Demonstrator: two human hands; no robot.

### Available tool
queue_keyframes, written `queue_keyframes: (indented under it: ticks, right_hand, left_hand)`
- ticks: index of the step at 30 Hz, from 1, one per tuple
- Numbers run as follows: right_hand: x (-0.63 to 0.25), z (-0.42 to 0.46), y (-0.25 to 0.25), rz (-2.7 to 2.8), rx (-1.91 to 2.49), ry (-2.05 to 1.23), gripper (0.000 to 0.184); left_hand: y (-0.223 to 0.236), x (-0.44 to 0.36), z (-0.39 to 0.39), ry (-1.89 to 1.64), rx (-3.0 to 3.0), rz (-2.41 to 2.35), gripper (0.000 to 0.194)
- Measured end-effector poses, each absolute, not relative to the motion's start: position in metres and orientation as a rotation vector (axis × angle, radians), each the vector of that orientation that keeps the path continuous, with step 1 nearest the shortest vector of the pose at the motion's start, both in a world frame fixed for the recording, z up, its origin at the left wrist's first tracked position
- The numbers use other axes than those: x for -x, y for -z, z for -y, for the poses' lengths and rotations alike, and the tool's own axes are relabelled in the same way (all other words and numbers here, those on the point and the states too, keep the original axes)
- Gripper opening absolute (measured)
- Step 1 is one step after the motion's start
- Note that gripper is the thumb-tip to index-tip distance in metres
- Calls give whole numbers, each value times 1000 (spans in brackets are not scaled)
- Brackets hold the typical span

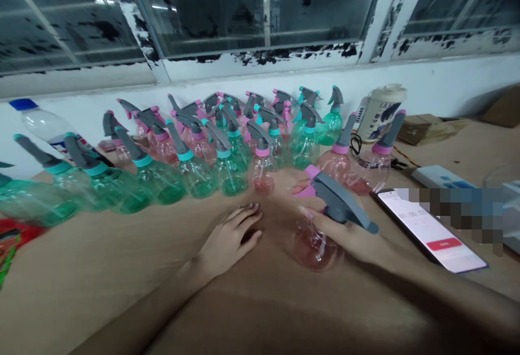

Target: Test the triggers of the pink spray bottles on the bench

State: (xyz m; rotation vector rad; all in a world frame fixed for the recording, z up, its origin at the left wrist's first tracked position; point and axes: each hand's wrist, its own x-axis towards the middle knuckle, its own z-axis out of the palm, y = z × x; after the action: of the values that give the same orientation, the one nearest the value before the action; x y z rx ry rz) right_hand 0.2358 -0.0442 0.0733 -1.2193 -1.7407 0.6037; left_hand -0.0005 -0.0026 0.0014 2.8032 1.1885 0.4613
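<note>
Pink-tinted and clear, a spray bottle (317, 244) is gripped nearest the camera by the right hand (345, 236), fingers wrapped round its neck under the grey trigger head (341, 203), while the left hand (229, 238) is laid flat and open on the brown table (122, 268), holding nothing. Just beyond, two more pink bottles (357, 165) are stood beside a phone (430, 230). Farther back, a crowd of capped green and pink bottles (211, 149) is ranked along the wall, so most appear finished, and the held one is judged the last to be set down.

bare table (101, 268) lies open in front; packed spray bottles (195, 165) block behind, phone (433, 230) right.
</note>
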Motion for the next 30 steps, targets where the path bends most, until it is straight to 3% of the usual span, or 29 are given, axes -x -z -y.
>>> queue_keyframes:
  ticks: [11, 16, 30]
  right_hand:
    - [-238, 44, -81, 1819, 1154, -486, 19]
    - [-240, 44, -80, 1833, 1098, -540, 9]
    - [-237, 47, -68, 1722, 1182, -439, 16]
  left_hand:
    - [-4, -1, 3, -445, -2811, -1194, 34]
    - [-3, 0, 3, -454, -2820, -1189, 34]
    - [-2, 0, 3, -448, -2817, -1192, 35]
